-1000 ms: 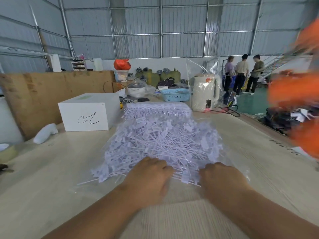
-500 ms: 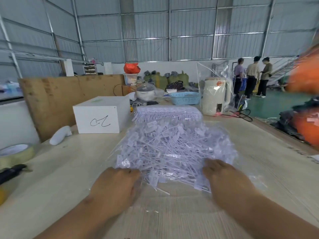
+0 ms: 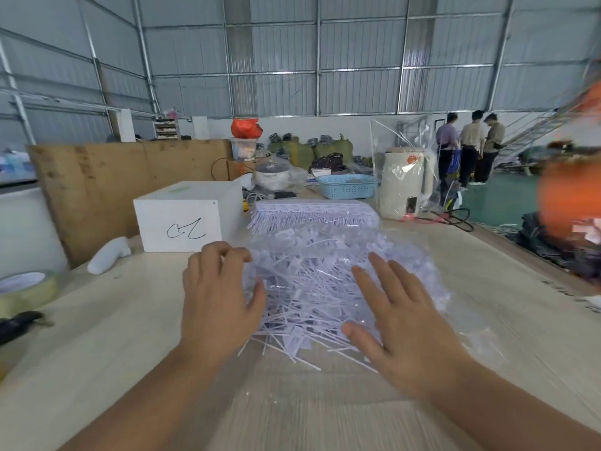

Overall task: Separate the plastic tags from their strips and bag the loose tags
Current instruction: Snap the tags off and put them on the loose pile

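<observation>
A clear plastic bag (image 3: 325,275) stuffed with loose white plastic tags lies on the pale wooden table (image 3: 97,353) in front of me. Some tags poke out at its near edge. My left hand (image 3: 218,297) is curled against the bag's left side, fingertips pinching the plastic. My right hand (image 3: 400,323) lies flat on the bag's right half, fingers spread, holding nothing. Behind the bag sits a stack of tag strips (image 3: 312,213), still joined.
A white box (image 3: 185,216) stands at back left, with a white handle-shaped object (image 3: 109,255) beside it. A tape roll (image 3: 26,291) and a black tool (image 3: 16,325) lie at the left edge. A kettle (image 3: 406,180) and blue basket (image 3: 346,185) stand behind.
Both hands left the bag's near edge. My left hand moved up to the bag's left side and my right hand opened flat on top. The bag is bunched more compactly.
</observation>
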The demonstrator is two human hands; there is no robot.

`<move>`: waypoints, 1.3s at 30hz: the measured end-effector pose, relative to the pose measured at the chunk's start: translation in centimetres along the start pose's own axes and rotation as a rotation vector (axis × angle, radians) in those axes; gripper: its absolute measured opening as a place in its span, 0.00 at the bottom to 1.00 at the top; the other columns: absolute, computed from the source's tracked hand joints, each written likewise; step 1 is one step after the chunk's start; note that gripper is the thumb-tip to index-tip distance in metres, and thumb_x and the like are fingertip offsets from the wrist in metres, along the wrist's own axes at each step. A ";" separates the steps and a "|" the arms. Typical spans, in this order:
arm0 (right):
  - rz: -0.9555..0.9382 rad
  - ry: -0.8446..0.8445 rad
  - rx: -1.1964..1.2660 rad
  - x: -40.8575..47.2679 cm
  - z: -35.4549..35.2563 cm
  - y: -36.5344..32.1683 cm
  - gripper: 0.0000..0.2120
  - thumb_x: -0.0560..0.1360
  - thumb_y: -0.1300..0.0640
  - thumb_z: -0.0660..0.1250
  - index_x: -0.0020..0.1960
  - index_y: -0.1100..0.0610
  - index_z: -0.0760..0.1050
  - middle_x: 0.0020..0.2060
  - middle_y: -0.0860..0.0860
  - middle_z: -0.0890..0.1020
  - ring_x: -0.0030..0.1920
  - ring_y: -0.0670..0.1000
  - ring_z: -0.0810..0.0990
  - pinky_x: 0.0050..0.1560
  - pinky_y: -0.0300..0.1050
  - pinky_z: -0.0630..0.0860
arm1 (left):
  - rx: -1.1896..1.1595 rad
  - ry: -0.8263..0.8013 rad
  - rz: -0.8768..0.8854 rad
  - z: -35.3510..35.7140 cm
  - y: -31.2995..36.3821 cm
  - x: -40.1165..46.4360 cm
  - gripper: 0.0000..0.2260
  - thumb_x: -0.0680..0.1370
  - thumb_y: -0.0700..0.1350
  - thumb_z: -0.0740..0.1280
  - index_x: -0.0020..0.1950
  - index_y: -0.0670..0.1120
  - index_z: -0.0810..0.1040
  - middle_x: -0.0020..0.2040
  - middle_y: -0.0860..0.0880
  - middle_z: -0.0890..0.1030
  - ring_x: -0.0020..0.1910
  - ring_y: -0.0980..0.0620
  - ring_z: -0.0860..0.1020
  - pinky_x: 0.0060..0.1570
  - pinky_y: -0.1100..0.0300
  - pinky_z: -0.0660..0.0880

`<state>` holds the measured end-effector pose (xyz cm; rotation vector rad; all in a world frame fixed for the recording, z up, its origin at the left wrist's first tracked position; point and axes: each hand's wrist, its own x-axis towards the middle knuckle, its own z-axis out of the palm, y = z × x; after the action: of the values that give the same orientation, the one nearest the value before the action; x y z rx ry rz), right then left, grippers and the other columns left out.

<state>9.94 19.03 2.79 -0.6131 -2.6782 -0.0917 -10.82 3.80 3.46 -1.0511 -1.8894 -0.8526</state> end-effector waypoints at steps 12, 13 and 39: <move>-0.070 0.239 -0.035 1.2 0.1 -1.1 0.31 0.78 0.35 0.42 0.51 0.50 0.79 0.49 0.48 0.81 0.51 0.55 0.79 0.54 0.53 0.72 | -0.105 -0.324 0.405 -1.0 0.5 -0.3 0.14 0.78 0.50 0.54 0.34 0.51 0.72 0.29 0.56 0.69 0.30 0.51 0.70 0.43 0.51 0.71; -0.061 0.348 -0.022 1.5 -0.2 -0.8 0.28 0.79 0.37 0.46 0.49 0.51 0.81 0.50 0.50 0.82 0.51 0.57 0.79 0.54 0.54 0.73 | -0.168 -0.252 0.408 -1.0 0.6 0.0 0.14 0.79 0.49 0.54 0.36 0.50 0.72 0.32 0.56 0.69 0.32 0.51 0.68 0.41 0.52 0.70; 0.055 -0.165 -0.141 6.9 5.3 -2.3 0.32 0.79 0.38 0.39 0.76 0.47 0.29 0.77 0.49 0.33 0.76 0.57 0.30 0.72 0.66 0.33 | 0.171 -0.703 0.011 7.3 4.6 -0.9 0.29 0.79 0.63 0.40 0.78 0.57 0.42 0.79 0.49 0.38 0.77 0.47 0.37 0.73 0.42 0.36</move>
<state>1.33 20.59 0.59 -0.7680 -2.8293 -0.2260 -8.70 11.56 0.14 -1.3631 -2.4692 -0.3090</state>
